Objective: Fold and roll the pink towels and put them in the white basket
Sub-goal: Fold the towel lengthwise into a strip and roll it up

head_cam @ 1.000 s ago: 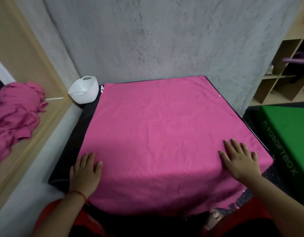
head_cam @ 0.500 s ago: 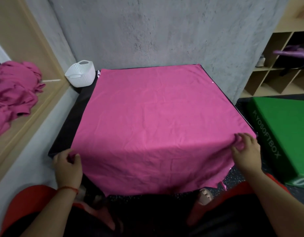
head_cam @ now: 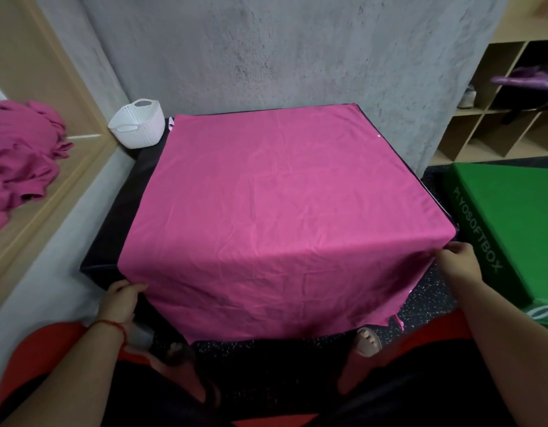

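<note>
Black platform point(head_cam: 112, 229) is draped by the pink towel point(head_cam: 282, 211), judged limp and light; its side edges, sensible holds, are pinched by left hand point(head_cam: 121, 298) and right hand point(head_cam: 457, 260).

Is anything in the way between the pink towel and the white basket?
No, nothing visible. The basket stands by the far left corner of the black block, just beside the far corner of the towel. The left hand and right hand grip its near edge.

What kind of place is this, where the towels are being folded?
Probably a gym or fitness studio: a green padded box printed PLYOSOFTBOX, black speckled flooring like gym matting, and open wooden cubby shelves.
</note>
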`<move>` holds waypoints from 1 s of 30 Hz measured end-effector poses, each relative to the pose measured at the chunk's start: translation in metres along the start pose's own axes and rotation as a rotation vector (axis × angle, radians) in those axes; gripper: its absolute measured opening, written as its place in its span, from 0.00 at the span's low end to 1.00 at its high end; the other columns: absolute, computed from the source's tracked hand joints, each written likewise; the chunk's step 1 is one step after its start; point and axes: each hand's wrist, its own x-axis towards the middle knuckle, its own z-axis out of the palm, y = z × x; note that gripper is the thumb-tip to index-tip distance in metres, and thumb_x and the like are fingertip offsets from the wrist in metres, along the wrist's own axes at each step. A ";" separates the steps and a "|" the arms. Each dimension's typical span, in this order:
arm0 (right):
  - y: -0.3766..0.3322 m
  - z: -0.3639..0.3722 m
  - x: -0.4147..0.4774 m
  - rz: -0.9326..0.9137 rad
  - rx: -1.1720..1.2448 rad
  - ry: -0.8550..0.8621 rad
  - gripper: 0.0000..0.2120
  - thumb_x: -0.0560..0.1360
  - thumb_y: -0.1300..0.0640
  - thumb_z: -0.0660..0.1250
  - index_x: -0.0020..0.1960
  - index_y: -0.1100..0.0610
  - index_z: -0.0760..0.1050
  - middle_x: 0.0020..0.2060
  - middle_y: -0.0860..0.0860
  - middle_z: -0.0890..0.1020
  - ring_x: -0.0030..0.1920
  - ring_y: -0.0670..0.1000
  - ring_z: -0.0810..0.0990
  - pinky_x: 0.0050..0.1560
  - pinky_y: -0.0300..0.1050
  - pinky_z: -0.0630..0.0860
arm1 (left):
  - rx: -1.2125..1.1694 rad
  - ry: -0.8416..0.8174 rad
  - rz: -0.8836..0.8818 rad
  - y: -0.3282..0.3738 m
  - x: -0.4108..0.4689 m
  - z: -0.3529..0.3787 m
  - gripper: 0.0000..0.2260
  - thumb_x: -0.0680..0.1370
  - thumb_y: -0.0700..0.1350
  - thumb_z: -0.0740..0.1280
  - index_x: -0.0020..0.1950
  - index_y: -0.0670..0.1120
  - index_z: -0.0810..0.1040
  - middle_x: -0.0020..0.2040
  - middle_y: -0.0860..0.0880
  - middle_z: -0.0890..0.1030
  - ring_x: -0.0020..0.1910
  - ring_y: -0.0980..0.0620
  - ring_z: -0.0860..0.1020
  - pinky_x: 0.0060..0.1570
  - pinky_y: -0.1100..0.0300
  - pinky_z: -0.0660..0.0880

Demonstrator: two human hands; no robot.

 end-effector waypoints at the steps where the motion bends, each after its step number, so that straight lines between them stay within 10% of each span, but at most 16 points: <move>1: -0.013 -0.004 -0.019 0.007 0.010 -0.002 0.22 0.69 0.46 0.73 0.60 0.54 0.78 0.52 0.53 0.82 0.54 0.57 0.81 0.57 0.55 0.78 | -0.025 -0.024 -0.046 0.007 -0.010 0.004 0.12 0.73 0.49 0.74 0.55 0.50 0.81 0.56 0.49 0.83 0.61 0.46 0.76 0.66 0.40 0.72; 9: -0.011 -0.006 -0.011 -0.022 -0.013 -0.103 0.08 0.72 0.61 0.75 0.49 0.64 0.83 0.45 0.63 0.86 0.50 0.66 0.84 0.52 0.54 0.77 | 0.193 -0.092 -0.086 -0.018 0.016 0.005 0.09 0.71 0.43 0.76 0.50 0.44 0.84 0.53 0.43 0.85 0.51 0.45 0.80 0.57 0.50 0.75; 16: -0.007 -0.002 -0.006 -0.011 -0.081 -0.197 0.23 0.74 0.62 0.78 0.67 0.64 0.78 0.60 0.63 0.81 0.55 0.58 0.77 0.63 0.55 0.73 | 0.326 -0.037 -0.052 -0.019 0.011 0.011 0.03 0.76 0.39 0.75 0.48 0.45 0.83 0.51 0.43 0.85 0.52 0.44 0.81 0.57 0.48 0.76; 23: 0.035 0.016 0.049 -0.010 -0.186 -0.299 0.31 0.63 0.54 0.84 0.62 0.65 0.82 0.55 0.63 0.85 0.56 0.64 0.83 0.65 0.62 0.79 | 0.422 0.002 -0.039 -0.017 0.013 0.011 0.09 0.76 0.45 0.72 0.47 0.39 0.80 0.49 0.38 0.82 0.51 0.41 0.80 0.49 0.50 0.75; 30: 0.002 0.009 -0.001 -0.035 -0.190 -0.307 0.18 0.71 0.73 0.76 0.58 0.64 0.80 0.48 0.61 0.85 0.48 0.59 0.83 0.58 0.53 0.78 | 0.420 0.032 -0.021 -0.019 0.010 0.014 0.12 0.71 0.45 0.67 0.48 0.36 0.80 0.46 0.34 0.82 0.43 0.41 0.77 0.45 0.51 0.70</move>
